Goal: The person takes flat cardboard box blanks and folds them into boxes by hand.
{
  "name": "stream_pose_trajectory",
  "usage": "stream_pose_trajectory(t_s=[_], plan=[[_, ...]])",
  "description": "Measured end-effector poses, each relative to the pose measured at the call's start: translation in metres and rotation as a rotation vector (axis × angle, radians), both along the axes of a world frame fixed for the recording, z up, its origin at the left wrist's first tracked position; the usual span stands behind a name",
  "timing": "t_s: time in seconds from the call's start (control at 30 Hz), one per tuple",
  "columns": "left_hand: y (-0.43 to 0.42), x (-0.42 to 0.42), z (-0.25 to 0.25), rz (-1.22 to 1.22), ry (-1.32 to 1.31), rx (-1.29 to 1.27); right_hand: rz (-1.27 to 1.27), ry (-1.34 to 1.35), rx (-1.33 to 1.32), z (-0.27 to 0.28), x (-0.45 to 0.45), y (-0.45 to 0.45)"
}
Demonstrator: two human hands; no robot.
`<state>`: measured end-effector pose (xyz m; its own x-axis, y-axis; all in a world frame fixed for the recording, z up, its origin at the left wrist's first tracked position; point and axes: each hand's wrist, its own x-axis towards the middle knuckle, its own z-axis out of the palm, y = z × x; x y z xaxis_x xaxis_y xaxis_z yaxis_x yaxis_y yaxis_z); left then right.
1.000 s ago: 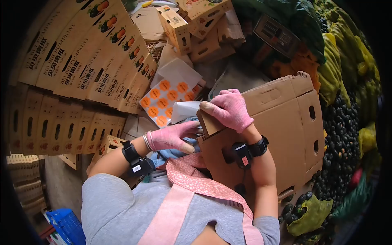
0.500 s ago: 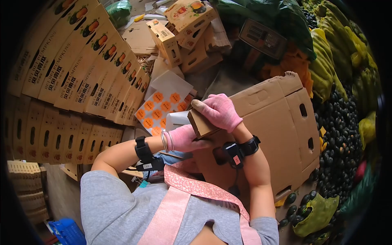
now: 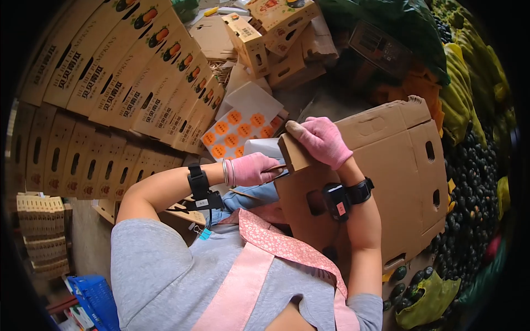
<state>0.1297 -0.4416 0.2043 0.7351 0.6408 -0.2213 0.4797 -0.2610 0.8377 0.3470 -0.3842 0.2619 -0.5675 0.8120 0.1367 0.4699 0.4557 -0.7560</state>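
Over the lap [image 3: 260, 193], a brown carton [image 3: 381, 176] was supported at a slant, its narrow end panel [image 3: 298, 155] turned toward the left. By the right hand [image 3: 326, 142], gloved in pink, the panel's top edge was clasped, the fingers bent over it. The left hand [image 3: 254, 168], likewise gloved, was set with curled fingers just beside the panel's lower corner; whether anything was held, or only the edge touched, could not be told. Just beyond, a sticker sheet [image 3: 237, 132] and a curled white sheet [image 3: 264, 147] were seen.

Damage was judged likeliest at the panel: if pressure were applied unevenly, the cardboard could be creased crookedly or torn. Because the carton was borne at a tilt, its support could be lost if the clasp were loosened. The sticker sheet could be dragged or bent if the corner were swung outward. The right wrist device [image 3: 335, 201], placed just beside a handle hole [image 3: 316, 202], could be caught there. At the far side, squash [image 3: 469, 190] could be dislodged by a pushed carton.
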Motion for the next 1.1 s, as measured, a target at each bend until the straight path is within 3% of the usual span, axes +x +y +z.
stream_pose_trajectory(t_s=[0.03,0.13,0.27,0.43,0.53,0.63,0.67,0.7,0.73,0.77,0.83,0.9,0.97,1.0,1.07,1.1], plan=[[-0.004,-0.006,0.004,0.061,-0.074,0.081,0.005,-0.012,-0.013,0.000,0.000,0.000],[-0.002,-0.006,0.021,0.290,0.081,-0.344,0.026,-0.025,0.008,0.000,-0.002,-0.002],[-0.005,0.011,0.003,0.148,-0.146,-0.362,0.031,-0.031,0.031,0.002,-0.003,-0.005],[-0.007,0.018,-0.004,0.063,-0.193,-0.691,0.058,-0.065,0.029,0.005,-0.005,-0.012],[-0.005,0.016,-0.002,0.034,0.044,-0.636,0.117,-0.040,0.060,0.014,-0.008,-0.019],[-0.014,-0.027,-0.034,0.048,0.360,0.105,0.125,-0.026,0.110,0.013,-0.009,-0.022],[-0.011,-0.042,-0.029,0.089,0.616,-0.048,0.119,-0.020,0.119,0.013,-0.009,-0.024],[-0.017,-0.068,-0.038,0.111,0.667,0.001,0.131,-0.067,0.090,0.015,-0.008,-0.024],[-0.024,-0.095,-0.048,-0.039,0.886,0.047,0.143,-0.090,0.100,0.015,-0.010,-0.025],[-0.035,-0.119,-0.067,-0.024,1.006,-0.041,0.150,-0.116,0.114,0.014,-0.012,-0.026],[-0.047,-0.130,-0.054,-0.282,1.284,-0.295,0.134,-0.192,0.147,0.011,-0.015,-0.031],[-0.047,-0.144,-0.054,-0.271,1.202,-0.224,0.133,-0.188,0.173,0.012,-0.022,-0.039],[-0.016,-0.125,-0.019,-0.232,1.118,-0.164,0.052,-0.066,0.243,0.011,-0.028,-0.046],[0.003,-0.112,0.000,-0.195,1.051,-0.130,-0.010,-0.158,0.308,0.029,-0.029,-0.053],[0.033,-0.076,0.028,-0.001,0.857,0.195,-0.159,-0.405,0.532,0.075,-0.025,-0.069],[0.050,-0.062,0.026,0.014,0.612,0.372,-0.313,-0.359,0.750,0.091,-0.020,-0.081]])
